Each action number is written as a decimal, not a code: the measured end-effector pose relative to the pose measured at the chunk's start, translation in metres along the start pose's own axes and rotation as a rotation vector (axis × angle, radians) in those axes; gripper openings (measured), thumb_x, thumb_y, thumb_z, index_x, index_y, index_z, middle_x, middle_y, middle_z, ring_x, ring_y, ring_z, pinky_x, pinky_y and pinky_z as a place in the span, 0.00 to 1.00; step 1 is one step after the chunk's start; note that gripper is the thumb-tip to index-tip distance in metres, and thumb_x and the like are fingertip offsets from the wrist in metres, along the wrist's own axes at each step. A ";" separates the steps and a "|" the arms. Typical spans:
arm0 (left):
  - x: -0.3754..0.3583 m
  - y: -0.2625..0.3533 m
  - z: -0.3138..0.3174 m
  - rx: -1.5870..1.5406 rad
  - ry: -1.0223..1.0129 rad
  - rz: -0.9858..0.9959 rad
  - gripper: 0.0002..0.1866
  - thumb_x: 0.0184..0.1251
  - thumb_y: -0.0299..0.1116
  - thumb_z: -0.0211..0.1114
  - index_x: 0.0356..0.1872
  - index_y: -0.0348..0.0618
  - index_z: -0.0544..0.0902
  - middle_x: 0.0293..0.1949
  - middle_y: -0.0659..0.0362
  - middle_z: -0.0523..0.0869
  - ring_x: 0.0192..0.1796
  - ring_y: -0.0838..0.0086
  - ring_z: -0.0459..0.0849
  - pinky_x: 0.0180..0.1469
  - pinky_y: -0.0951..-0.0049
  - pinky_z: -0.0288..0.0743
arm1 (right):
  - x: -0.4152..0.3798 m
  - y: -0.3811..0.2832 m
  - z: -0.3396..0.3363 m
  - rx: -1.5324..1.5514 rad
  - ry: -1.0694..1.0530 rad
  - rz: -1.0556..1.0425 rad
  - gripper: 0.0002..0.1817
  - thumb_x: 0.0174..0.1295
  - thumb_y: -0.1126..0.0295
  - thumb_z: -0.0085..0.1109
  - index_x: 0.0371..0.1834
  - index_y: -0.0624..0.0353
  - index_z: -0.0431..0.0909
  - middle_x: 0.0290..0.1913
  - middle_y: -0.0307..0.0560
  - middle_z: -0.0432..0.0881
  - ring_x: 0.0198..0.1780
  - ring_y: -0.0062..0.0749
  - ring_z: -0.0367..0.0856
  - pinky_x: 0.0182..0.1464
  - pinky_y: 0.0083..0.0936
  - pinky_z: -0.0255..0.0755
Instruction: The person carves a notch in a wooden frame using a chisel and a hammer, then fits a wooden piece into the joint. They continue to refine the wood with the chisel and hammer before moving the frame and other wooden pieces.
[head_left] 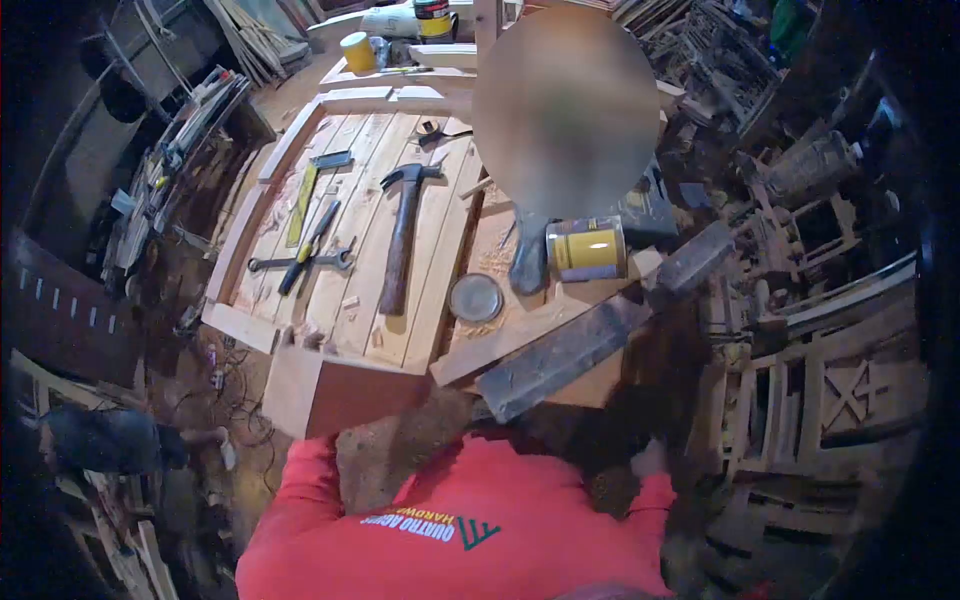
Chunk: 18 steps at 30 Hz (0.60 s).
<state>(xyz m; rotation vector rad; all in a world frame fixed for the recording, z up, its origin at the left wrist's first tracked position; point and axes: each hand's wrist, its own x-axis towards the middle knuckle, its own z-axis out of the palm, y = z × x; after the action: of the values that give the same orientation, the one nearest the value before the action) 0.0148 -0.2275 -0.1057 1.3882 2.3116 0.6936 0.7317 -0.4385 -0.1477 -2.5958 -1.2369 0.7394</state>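
Note:
My right hand hangs low beside my body, below the bench edge, with its fingers too dark and small to read. The end of my left sleeve reaches a wooden block at the near corner of the bench; the left hand itself is hidden. On the slatted wooden panel lie a claw hammer, a yellow-handled tool, a wrench crossed by a yellow-and-black tool, and wood shavings. To the right are a yellow-labelled can on its side and a round lid.
A dark beam and a lighter board lie slantwise along the near right edge. At the back stand a yellow container and another can. Stacked timber and wooden frames flank the bench. A blurred patch hides the back right.

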 end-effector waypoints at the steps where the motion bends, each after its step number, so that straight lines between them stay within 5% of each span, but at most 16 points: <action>1: -0.001 -0.001 0.001 -0.009 0.003 -0.015 0.29 0.69 0.51 0.65 0.68 0.51 0.78 0.78 0.45 0.69 0.79 0.50 0.65 0.79 0.50 0.58 | -0.002 0.010 -0.003 0.052 0.011 -0.081 0.27 0.45 0.69 0.72 0.53 0.65 0.84 0.55 0.64 0.87 0.56 0.57 0.86 0.59 0.42 0.81; 4: -0.012 0.000 0.008 -0.039 0.017 -0.070 0.31 0.71 0.51 0.65 0.70 0.48 0.75 0.78 0.47 0.69 0.78 0.51 0.66 0.78 0.51 0.60 | 0.035 0.072 0.012 0.138 -0.085 -0.305 0.26 0.52 0.66 0.68 0.57 0.62 0.84 0.55 0.60 0.87 0.54 0.55 0.88 0.56 0.43 0.83; 10: -0.055 -0.001 0.038 -0.207 0.139 -0.156 0.35 0.73 0.50 0.65 0.74 0.42 0.70 0.78 0.50 0.70 0.78 0.54 0.68 0.77 0.52 0.63 | 0.099 0.089 0.012 -0.205 -0.478 -0.149 0.21 0.57 0.65 0.64 0.54 0.60 0.86 0.52 0.58 0.88 0.52 0.54 0.88 0.54 0.43 0.83; 16: -0.173 -0.017 0.094 -0.517 0.286 -0.324 0.39 0.76 0.48 0.65 0.79 0.36 0.64 0.78 0.54 0.71 0.77 0.56 0.70 0.75 0.53 0.66 | 0.214 0.124 -0.016 -0.265 -0.543 -0.217 0.17 0.62 0.64 0.59 0.51 0.58 0.87 0.49 0.56 0.89 0.49 0.54 0.88 0.53 0.43 0.83; 18: -0.236 0.026 0.123 -0.369 0.350 -0.553 0.23 0.79 0.34 0.60 0.70 0.38 0.75 0.65 0.50 0.83 0.68 0.62 0.79 0.72 0.62 0.70 | 0.275 0.132 -0.022 -0.263 -0.530 -0.271 0.17 0.64 0.63 0.58 0.50 0.57 0.88 0.48 0.55 0.89 0.48 0.54 0.88 0.53 0.43 0.83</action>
<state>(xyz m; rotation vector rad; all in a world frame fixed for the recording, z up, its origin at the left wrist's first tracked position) 0.2059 -0.3988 -0.1794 0.4568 2.4834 1.1614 0.9793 -0.3110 -0.2751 -2.4170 -1.9011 1.3390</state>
